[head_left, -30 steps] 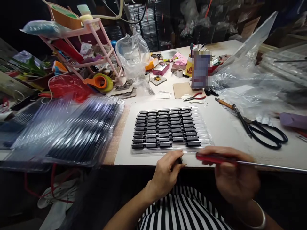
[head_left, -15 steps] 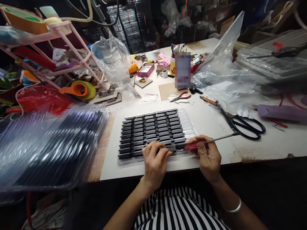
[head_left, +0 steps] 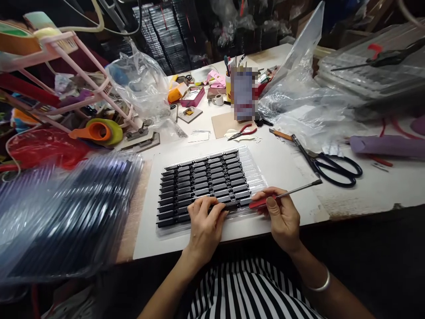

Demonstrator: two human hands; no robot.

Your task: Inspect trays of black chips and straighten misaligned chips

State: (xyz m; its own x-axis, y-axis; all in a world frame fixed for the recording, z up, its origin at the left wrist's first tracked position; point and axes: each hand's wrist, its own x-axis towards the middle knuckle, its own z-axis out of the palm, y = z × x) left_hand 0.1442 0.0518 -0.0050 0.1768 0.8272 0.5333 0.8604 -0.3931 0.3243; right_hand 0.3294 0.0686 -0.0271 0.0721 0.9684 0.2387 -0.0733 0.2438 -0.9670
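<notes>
A clear plastic tray (head_left: 255, 170) lies on a white board, filled with rows of slim black ribbed plastic parts (head_left: 199, 182). Over its near edge, my left hand (head_left: 206, 223) has thumb and fingers pinched on a black plastic strip (head_left: 232, 206) in the closest row. My right hand (head_left: 283, 217) is wrapped around a screwdriver (head_left: 260, 203) by its red handle, with the metal shaft pointing right, away from the tray. Some right fingertips are hidden behind the handle, close to the right end of that row.
Large scissors (head_left: 338, 168) and a cutter knife (head_left: 282, 134) lie to the right. Red-handled pliers (head_left: 244, 131) are behind the tray. Stacked clear trays with dark parts (head_left: 76, 217) stand at left, near a pink rack (head_left: 89, 57). Plastic bags (head_left: 139, 84) crowd the back.
The view has shifted slightly, so the bench contents appear further left. Both hands keep nearly the same positions at the tray's near edge, the screwdriver still in the right.
</notes>
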